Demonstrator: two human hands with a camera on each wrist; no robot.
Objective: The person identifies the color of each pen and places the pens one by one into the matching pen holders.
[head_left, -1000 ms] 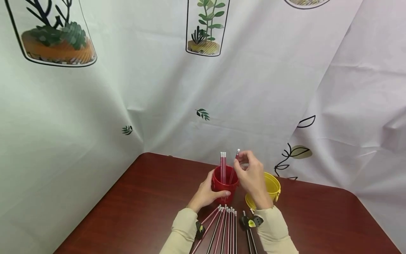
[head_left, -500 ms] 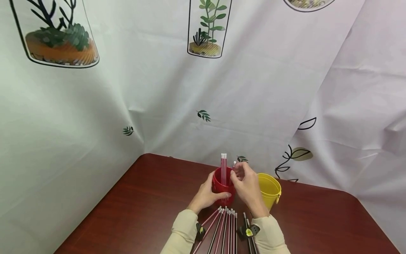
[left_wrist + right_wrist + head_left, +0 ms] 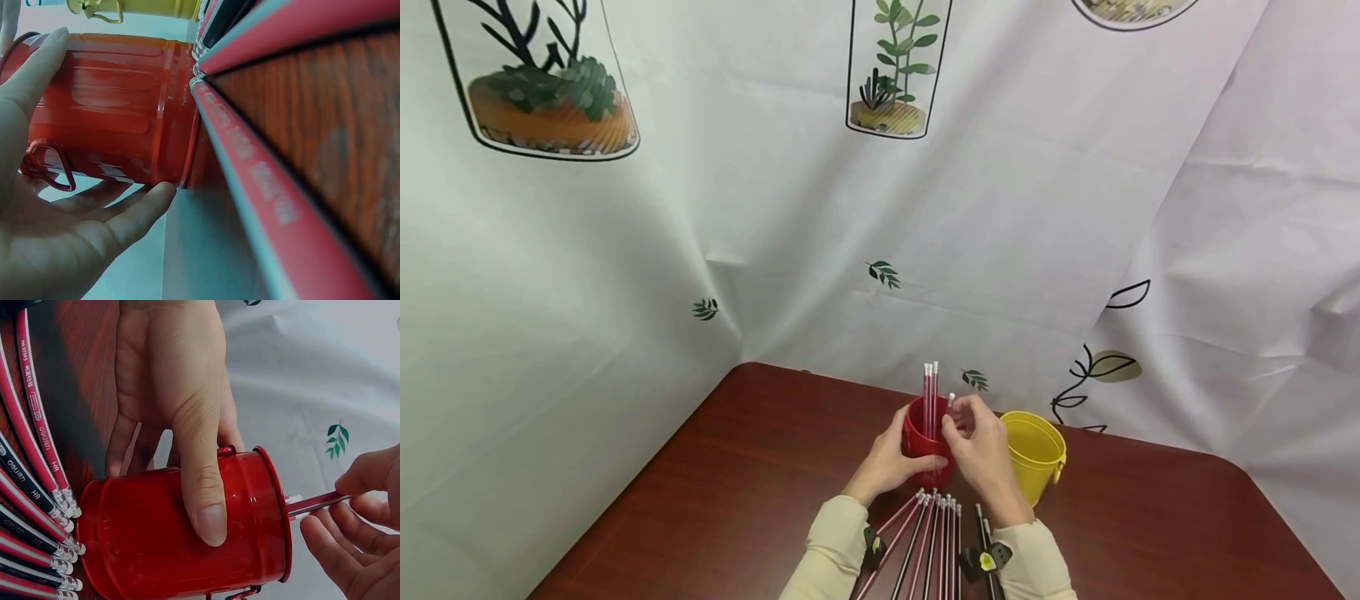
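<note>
My left hand grips a red metal bucket round its side, thumb across the front and fingers behind. In the left wrist view the bucket shows a wire handle loop, and its base stands on the table. Several red pencils stand upright inside, white eraser ends up. At the bucket's right rim my right hand pinches one more red striped pencil between thumb and fingers. Its lower part is hidden inside the bucket, and its eraser end sits lower than the others.
A yellow bucket stands just right of my right hand. Red and black pencils lie fanned out in front of the red bucket, with black ones by my right wrist. Behind the brown table hangs a printed white cloth.
My right hand has moved down and slightly left, lowering the red pencil deeper into the red bucket. More of the yellow bucket shows. My left hand keeps its grip.
</note>
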